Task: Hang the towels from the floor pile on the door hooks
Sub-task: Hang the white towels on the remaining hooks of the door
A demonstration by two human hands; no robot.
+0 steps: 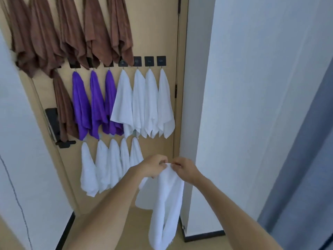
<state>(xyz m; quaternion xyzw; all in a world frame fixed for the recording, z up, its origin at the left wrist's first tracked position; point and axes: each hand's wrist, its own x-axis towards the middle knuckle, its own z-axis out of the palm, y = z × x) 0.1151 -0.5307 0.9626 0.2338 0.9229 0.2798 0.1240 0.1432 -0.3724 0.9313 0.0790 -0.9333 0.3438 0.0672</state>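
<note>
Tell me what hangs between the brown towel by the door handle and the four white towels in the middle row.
Three purple towels hang between the brown towel and the white towels, shown in the head view.

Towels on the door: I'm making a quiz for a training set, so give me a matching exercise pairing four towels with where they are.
Column one:
1. brown towels
2. purple towels
3. white towel in both hands
4. four white towels under black hook plates

Column two:
A. middle row, right part
B. top row of the door
C. not yet on a hook, pinched at its top edge
D. middle row, left of the white ones

Pairs: 1-B, 2-D, 3-C, 4-A. The left hand and right hand pinch it.
</note>
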